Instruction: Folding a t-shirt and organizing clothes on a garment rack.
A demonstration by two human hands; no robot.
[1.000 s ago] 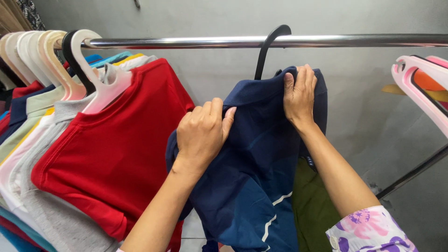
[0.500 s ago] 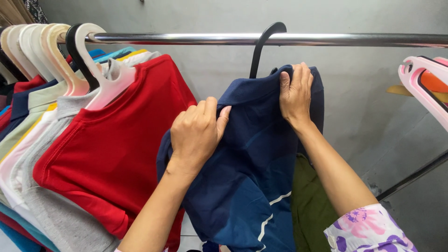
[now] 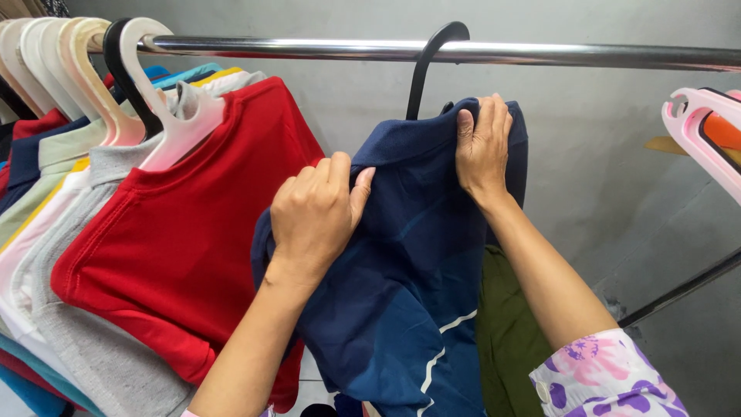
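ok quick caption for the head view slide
Both hands, left and right, grip a navy shirt on a black hanger.

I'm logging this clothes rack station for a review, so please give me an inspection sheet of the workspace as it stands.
Surface: no table seen; a chrome rail runs across the top.
Job's things: navy shirt hangs on a black hanger hooked over the rail.
Clutter: red shirt on a white hanger leads a packed row of shirts at left; an olive garment hangs behind the navy shirt; pink hangers at right.
Grippers: left hand grips the navy shirt's shoulder fabric; right hand clasps it near the collar.
Cables: nothing seen.
Surroundings: grey wall behind; a dark slanted bar at lower right.
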